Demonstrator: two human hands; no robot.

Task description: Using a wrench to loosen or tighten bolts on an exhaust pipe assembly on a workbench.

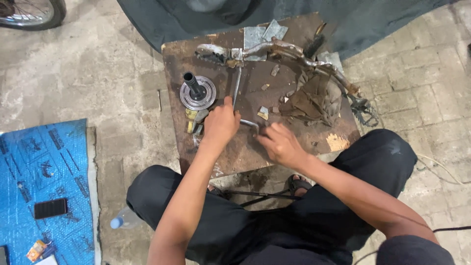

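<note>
Head view, worn wooden board (304,142) on a paved floor. Left hand (219,122): fingers curled shut around the long shaft of a bent metal rod (237,88), gripping it near the bend. Right hand (279,143): fingers drawn together on the rod's short crank end (251,124), just beside the left hand. The rod runs up the board to a rusty curved metal frame (289,51) lying across the far edge. Left of the rod, near the left hand: a round metal disc with a dark upright tube (196,92); small yellowish blocks (193,120) just below it. Right of the rod: a crumpled brown rag (314,98) and scattered metal scraps (264,112) (exact kind cannot be told). Off the board, well apart at lower left: a blue mat (44,162) bearing a dark phone (50,208); a clear plastic bottle (122,220) by the person's knee.
</note>
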